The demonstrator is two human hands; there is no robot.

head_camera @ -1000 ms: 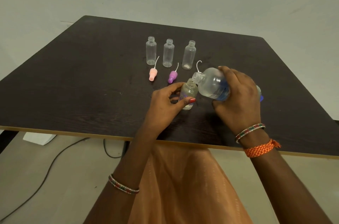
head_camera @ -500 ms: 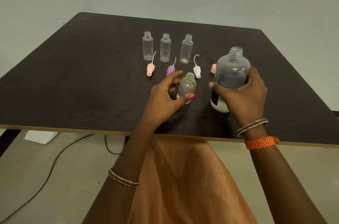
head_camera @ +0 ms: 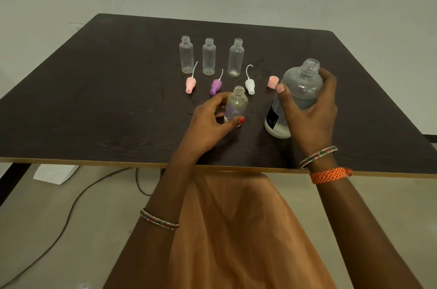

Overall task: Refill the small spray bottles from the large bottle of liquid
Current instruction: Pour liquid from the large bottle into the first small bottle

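My right hand (head_camera: 309,111) grips the large clear bottle (head_camera: 301,85), which stands upright and uncapped on the dark table (head_camera: 94,99). My left hand (head_camera: 210,118) holds a small clear bottle (head_camera: 236,103) upright, its neck open, between thumb and fingers. Three more small open bottles stand in a row behind: left (head_camera: 186,56), middle (head_camera: 209,56), right (head_camera: 235,58). Spray tops lie in front of them: pink (head_camera: 190,84), purple (head_camera: 215,86), white (head_camera: 250,85). A pink cap (head_camera: 272,81) lies beside the large bottle.
The table's near edge (head_camera: 94,162) runs across below my hands. Under the table on the floor lie a dark cable (head_camera: 71,213) and a white object (head_camera: 55,172). A pale wall rises behind the table.
The large bottle was tilted with its mouth at the small bottle's neck; my right hand has turned it upright and set it on the table to the right. My left hand still holds the small bottle.
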